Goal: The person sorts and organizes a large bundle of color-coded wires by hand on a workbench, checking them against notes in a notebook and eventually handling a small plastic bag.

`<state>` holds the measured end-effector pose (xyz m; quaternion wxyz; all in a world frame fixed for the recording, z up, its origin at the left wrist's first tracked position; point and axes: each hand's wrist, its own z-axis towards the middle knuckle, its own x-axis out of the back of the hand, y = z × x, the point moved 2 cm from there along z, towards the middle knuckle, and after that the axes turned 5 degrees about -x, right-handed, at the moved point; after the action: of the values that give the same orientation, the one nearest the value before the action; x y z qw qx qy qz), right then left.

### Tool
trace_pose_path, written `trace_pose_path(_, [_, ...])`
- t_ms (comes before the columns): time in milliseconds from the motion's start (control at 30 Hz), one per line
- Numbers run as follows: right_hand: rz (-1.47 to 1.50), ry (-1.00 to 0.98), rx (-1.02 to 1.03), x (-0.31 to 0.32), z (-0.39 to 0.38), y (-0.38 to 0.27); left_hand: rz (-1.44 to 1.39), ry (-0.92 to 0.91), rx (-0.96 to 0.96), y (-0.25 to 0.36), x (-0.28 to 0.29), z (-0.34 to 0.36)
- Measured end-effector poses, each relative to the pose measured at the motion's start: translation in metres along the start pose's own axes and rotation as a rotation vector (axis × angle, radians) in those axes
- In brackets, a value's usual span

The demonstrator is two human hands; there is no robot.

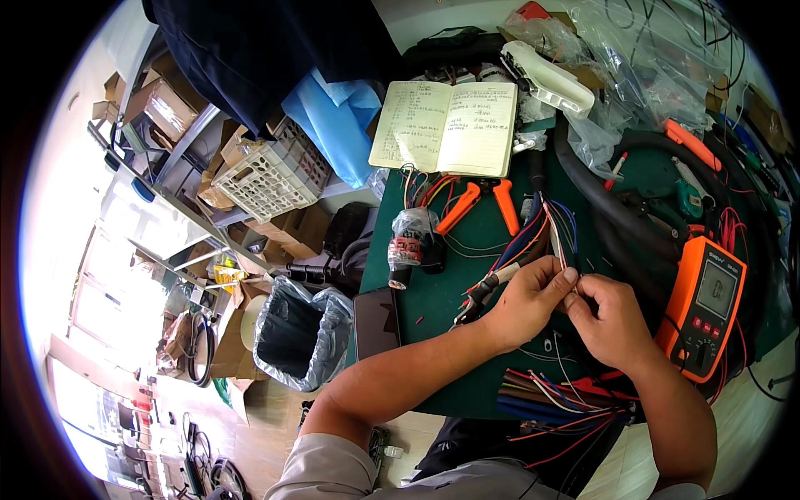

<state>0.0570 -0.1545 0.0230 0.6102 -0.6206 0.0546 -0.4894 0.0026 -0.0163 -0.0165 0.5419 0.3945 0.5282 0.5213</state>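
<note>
Over the green work mat, my left hand and my right hand meet, fingertips pinched together on a thin wire. This wire comes from a fan of coloured wires spreading out of a thick black cable. What lies between the fingertips is mostly hidden. Under my left wrist lies a hand tool with dark handles. A bundle of brown, blue and red wires lies on the mat edge nearest me. Beyond my left hand rests a pair of orange-handled pliers.
An orange multimeter stands at the right beside thick black cables. An open notebook lies at the back. A taped connector and a dark phone are on the left. A lined bin stands beside the table.
</note>
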Motion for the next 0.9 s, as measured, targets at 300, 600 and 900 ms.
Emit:
trace_pose_path(300, [-0.003, -0.002, -0.001, 0.0003, -0.0002, -0.0005, -0.022, 0.006, -0.003, -0.0005, -0.0009, -0.0002])
trace_pose_path(600, [-0.013, -0.009, 0.002, 0.0009, 0.0001, -0.0006, -0.009, -0.002, -0.012, -0.0037, 0.0003, 0.0007])
trace_pose_path(900, [-0.011, -0.004, 0.008, 0.0005, 0.0000, 0.0011, 0.046, 0.002, 0.013, 0.0056, -0.0014, -0.0012])
